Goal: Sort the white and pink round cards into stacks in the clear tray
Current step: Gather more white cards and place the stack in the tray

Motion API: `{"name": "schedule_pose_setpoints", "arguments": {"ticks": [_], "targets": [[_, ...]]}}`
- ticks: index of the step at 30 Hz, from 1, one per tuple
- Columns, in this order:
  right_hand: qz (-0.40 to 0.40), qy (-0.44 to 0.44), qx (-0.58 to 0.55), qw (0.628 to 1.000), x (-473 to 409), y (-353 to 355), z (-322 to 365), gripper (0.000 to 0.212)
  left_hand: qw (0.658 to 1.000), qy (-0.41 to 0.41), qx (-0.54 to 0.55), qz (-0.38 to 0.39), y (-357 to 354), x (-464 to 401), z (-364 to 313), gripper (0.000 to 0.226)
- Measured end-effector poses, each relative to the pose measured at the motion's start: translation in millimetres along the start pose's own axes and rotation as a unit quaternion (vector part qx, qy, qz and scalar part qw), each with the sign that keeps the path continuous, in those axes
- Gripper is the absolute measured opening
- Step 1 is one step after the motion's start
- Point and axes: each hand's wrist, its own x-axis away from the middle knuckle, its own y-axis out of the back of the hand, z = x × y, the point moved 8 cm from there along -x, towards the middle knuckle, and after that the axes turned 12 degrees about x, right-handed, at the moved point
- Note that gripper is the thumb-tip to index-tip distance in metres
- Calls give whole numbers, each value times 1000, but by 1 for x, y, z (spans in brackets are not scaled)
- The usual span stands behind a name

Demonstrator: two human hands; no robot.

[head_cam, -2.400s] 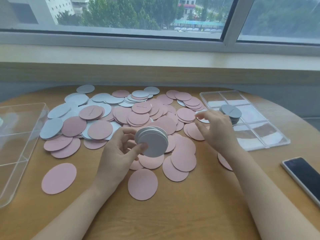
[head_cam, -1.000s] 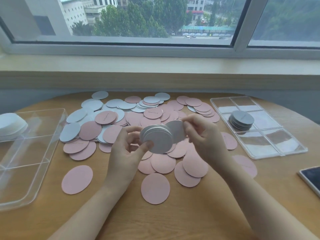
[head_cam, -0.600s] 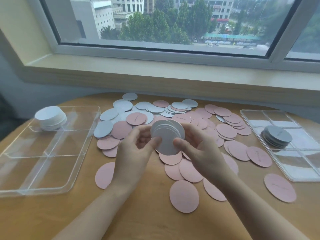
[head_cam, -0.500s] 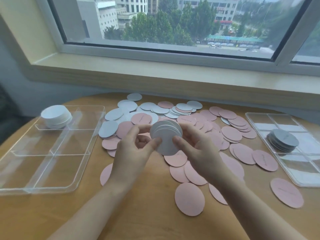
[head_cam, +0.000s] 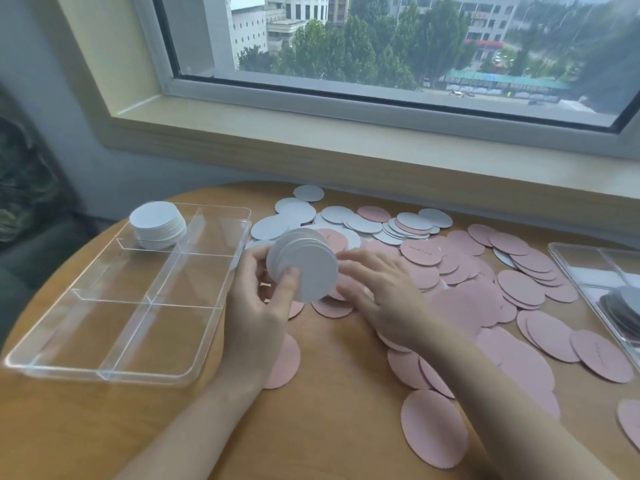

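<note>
A person's left hand (head_cam: pixel 263 299) grips a fanned stack of white round cards (head_cam: pixel 304 268), thumb pressed to its face, just right of the clear tray (head_cam: pixel 207 344) on the round wooden counter (head_cam: pixel 329 420). The right hand (head_cam: pixel 377 292), which half a second ago steadied the stack's far edge, now lies off it with fingers loosely spread and holding nothing, over pink round cards (head_cam: pixel 519 289) to the tray's right. The gathered whites now rest in one hand alone and look ready to go into the tray. The view has also swung left, bringing the whole tray into sight. Of its six compartments, only the far-left one holds anything: a white stack (head_cam: pixel 157 225). Farther right of the tray, loose white cards (head_cam: pixel 363 223) mix with the pink, and a second clear tray (head_cam: pixel 595 271) at the counter's right edge holds a grey-looking stack (head_cam: pixel 623 308).
</note>
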Motion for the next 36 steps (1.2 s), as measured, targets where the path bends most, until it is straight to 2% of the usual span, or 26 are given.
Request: {"name": "schedule_pose_setpoints", "arguments": {"ticks": [3,5,9,13,19,26,29,31,36], "targets": [[82,26,61,994,-2,-24,-2,58,1000,-3,7,-10,2,-1,1,17],[95,18,62,993,0,-29,-9,60,1000,-1,7,-11,2,-2,3,18],[88,-11,41,995,9,-21,-24,42,1000,2,-3,-3,-2,-1,7,17],[92,-27,28,995,25,-14,-37,43,1000,20,12,13,-9,3,12,17],[87,-88,66,990,57,10,-70,29,999,35,2,36,-15,7,18,22],[133,-123,133,974,79,36,-89,8,999,32,-4,41,-18,9,18,18],[105,-122,177,971,68,42,-77,12,999,28,-6,41,-19,10,17,17],[69,-109,165,978,54,40,-60,14,999,32,-2,37,-18,9,19,18],[55,-59,167,983,18,8,-21,46,999,30,17,10,-10,6,20,19]]}}
